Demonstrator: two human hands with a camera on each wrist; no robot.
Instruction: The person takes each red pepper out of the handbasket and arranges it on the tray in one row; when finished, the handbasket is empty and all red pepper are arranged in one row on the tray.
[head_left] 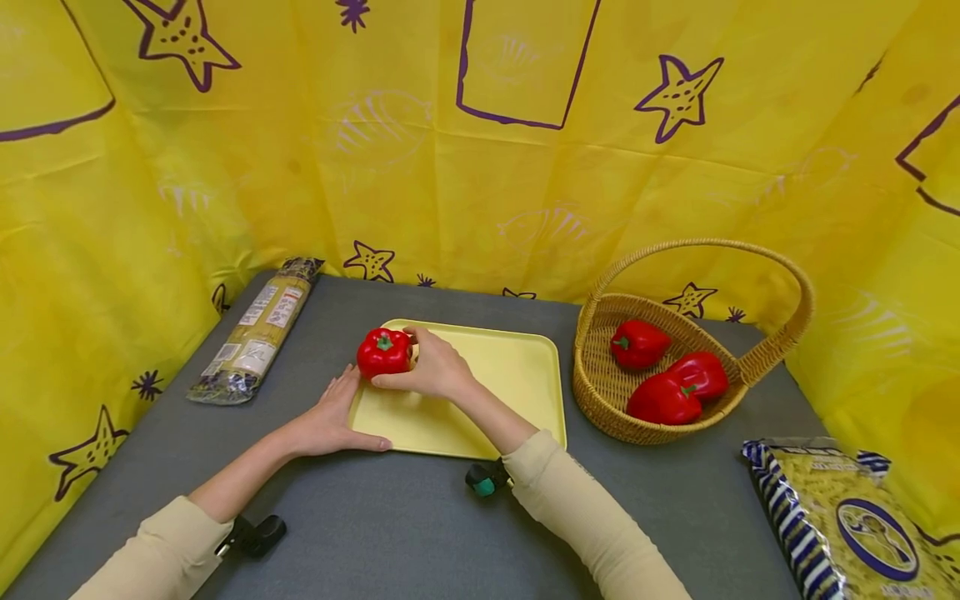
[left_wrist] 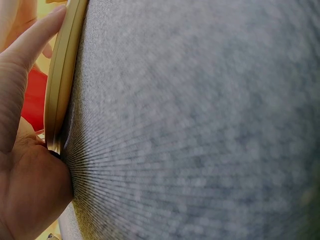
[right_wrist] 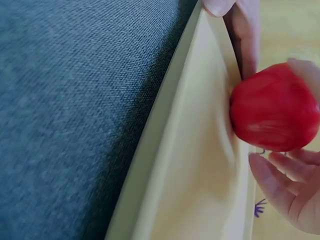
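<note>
A red bell pepper (head_left: 382, 353) with a green stem stands upright at the left end of a pale yellow tray (head_left: 513, 375). My right hand (head_left: 435, 364) holds it from the right side, thumb in front and fingers curved behind. In the right wrist view the pepper (right_wrist: 272, 112) appears against the tray's surface. The left hand (head_left: 330, 419) rests at the tray's front left corner, fingers straight along the left edge and thumb on the front rim. In the left wrist view that thumb (left_wrist: 22, 65) touches the tray rim (left_wrist: 65, 70).
Right of the tray, a wicker basket (head_left: 607, 417) with a tall handle holds three red bell peppers (head_left: 663, 398). A long clear packet of noodles (head_left: 258, 333) lies at the back left. Another bag of pasta (head_left: 862, 517) lies at the front right. Yellow cloth (head_left: 450, 167) surrounds the grey table (head_left: 390, 533).
</note>
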